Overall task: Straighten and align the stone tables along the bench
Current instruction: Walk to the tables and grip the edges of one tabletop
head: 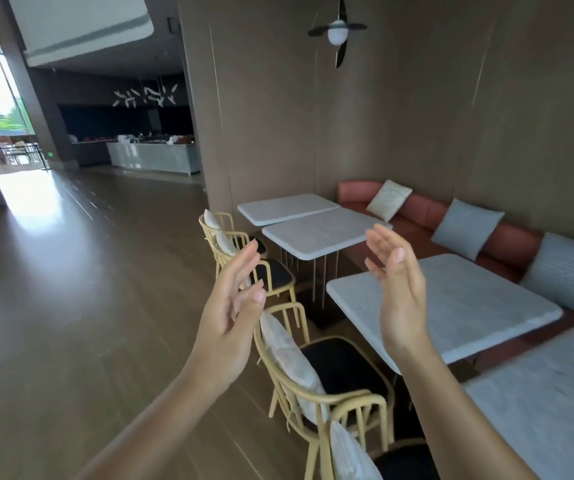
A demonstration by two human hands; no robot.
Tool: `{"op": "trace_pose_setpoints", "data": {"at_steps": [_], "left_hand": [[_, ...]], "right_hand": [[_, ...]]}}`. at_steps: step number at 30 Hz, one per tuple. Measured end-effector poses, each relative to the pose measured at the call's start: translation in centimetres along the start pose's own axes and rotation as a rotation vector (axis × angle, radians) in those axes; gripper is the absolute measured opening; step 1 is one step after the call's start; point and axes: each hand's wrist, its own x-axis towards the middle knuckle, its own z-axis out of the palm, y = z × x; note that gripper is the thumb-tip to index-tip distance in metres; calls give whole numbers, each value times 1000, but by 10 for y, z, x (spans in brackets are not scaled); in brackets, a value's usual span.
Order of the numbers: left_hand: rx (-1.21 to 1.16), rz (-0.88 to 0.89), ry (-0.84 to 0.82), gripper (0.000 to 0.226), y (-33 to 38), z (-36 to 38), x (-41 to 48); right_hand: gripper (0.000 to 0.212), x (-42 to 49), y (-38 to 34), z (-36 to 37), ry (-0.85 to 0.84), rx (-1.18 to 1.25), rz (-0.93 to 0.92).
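Left hand (231, 306) and right hand (399, 292): both up in the air, fingers loose and spread, palms facing each other, gripping nothing and touching no table. Probably sighting the row. Stone tables line the terracotta bench (420, 213): nearest table (548, 393), next table (444, 306), then two far tables (320, 233) touching and apparently skewed. Wooden chair (334, 379) on the aisle side.
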Motion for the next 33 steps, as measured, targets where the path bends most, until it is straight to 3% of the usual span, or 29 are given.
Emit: {"op": "trace_pose_setpoints", "data": {"at_steps": [4, 9, 20, 26, 29, 33], "left_hand": [[9, -41, -37, 66, -77, -23, 80], [-39, -40, -49, 63, -160, -40, 174], [-160, -55, -212, 56, -390, -80, 355], [-177, -122, -374, 66, -513, -117, 457], [-197, -160, -433, 69, -564, -121, 500], [-186, -203, -528, 62, -633, -108, 549]], "right_hand": [[59, 81, 66, 52, 31, 7, 28], [78, 157, 136, 92, 50, -57, 31], [57, 300, 325, 174, 232, -198, 92], [76, 384, 423, 252, 314, -282, 133], [64, 424, 467, 271, 349, -306, 143], [71, 468, 528, 275, 405, -339, 183]]}}
